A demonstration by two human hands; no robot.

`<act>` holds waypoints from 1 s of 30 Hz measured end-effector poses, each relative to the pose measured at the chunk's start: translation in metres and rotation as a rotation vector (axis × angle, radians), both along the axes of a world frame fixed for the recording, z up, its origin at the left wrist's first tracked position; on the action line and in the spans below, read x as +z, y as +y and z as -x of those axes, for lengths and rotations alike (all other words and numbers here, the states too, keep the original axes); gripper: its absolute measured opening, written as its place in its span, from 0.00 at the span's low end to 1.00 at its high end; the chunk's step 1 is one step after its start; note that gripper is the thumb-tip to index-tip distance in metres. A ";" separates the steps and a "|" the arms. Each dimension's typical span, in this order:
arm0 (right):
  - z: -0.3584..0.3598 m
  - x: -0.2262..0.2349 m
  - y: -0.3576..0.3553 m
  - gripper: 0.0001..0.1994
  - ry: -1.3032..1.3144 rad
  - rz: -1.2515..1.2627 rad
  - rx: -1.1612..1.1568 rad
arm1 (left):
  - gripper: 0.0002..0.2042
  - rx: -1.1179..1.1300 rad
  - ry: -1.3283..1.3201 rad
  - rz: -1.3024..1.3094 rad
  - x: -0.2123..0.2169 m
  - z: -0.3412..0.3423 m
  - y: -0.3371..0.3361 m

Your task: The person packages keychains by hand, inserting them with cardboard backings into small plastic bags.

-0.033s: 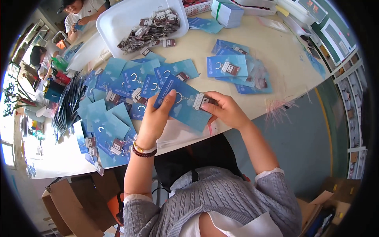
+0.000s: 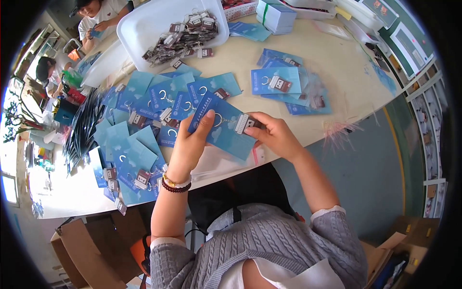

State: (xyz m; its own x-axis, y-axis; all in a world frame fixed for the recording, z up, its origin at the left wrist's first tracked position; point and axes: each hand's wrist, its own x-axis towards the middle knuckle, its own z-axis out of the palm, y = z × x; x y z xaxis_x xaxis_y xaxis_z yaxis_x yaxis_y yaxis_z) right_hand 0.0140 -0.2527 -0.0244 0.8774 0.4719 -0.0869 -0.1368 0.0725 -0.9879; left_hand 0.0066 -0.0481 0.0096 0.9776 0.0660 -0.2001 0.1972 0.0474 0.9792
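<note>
Over the table's front edge, my two hands hold a blue printed card (image 2: 225, 137) with a metal ring and a keychain on it. My left hand (image 2: 193, 139) pinches the card's left end, thumb on top. At the other end, my right hand (image 2: 277, 136) grips the brown-and-white keychain charm (image 2: 246, 124) against the card, its thumb on the charm. Many similar blue cards (image 2: 118, 139) lie in a loose heap to the left, several with rings and charms. A smaller stack of cards with keychains (image 2: 275, 81) lies to the right, some apparently in clear sleeves.
A white bin (image 2: 136, 29) of loose keychains stands behind the heap. A banded block of cards (image 2: 276, 18) is at the back. Clear plastic bags (image 2: 219, 161) lie at the front edge, pink shredded strands (image 2: 339, 130) at the right. Two people sit at far left; a cardboard box (image 2: 91, 250) is below.
</note>
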 end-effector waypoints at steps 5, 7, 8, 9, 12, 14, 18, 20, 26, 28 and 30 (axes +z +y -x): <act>0.005 -0.009 0.009 0.16 -0.832 0.352 -0.433 | 0.13 -0.032 -0.075 -0.033 0.009 -0.001 -0.001; 0.004 -0.013 0.011 0.16 -1.115 0.498 -0.507 | 0.13 0.039 -0.052 -0.014 0.011 0.001 -0.003; 0.004 -0.014 0.011 0.17 -1.395 0.651 -0.578 | 0.13 0.107 -0.027 0.008 0.011 0.002 -0.003; 0.007 -0.012 0.012 0.17 -1.395 0.649 -0.578 | 0.13 0.109 -0.027 0.006 0.011 0.003 -0.003; 0.023 -0.008 0.014 0.17 -1.334 0.772 -0.377 | 0.13 0.104 -0.023 0.143 0.011 0.005 -0.001; 0.029 -0.013 0.011 0.21 -0.889 0.321 -0.336 | 0.16 0.044 -0.022 0.144 0.008 0.006 0.000; 0.028 -0.012 0.004 0.27 0.115 -0.302 -0.104 | 0.19 -0.028 0.018 0.102 0.000 0.014 -0.005; 0.025 -0.010 -0.010 0.24 0.238 -0.315 -0.051 | 0.25 -0.036 -0.142 0.117 0.000 0.022 -0.013; 0.023 -0.006 -0.074 0.20 0.073 -0.318 -0.464 | 0.33 -0.346 -0.592 -0.871 -0.045 0.056 -0.036; 0.029 -0.009 -0.085 0.19 0.067 -0.272 -0.443 | 0.32 -0.399 -0.616 -1.172 -0.058 0.066 -0.048; 0.040 -0.010 -0.091 0.19 0.111 -0.194 -0.403 | 0.27 -0.453 -0.645 -1.324 -0.071 0.072 -0.053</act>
State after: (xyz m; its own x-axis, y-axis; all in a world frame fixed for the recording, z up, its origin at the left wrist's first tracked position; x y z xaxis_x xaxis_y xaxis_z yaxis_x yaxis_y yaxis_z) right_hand -0.0260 -0.3432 -0.0340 0.9845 0.1122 -0.1345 -0.1642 0.3238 -0.9318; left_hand -0.0657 -0.1008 -0.0612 0.8585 -0.4671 0.2118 -0.5051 -0.8414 0.1920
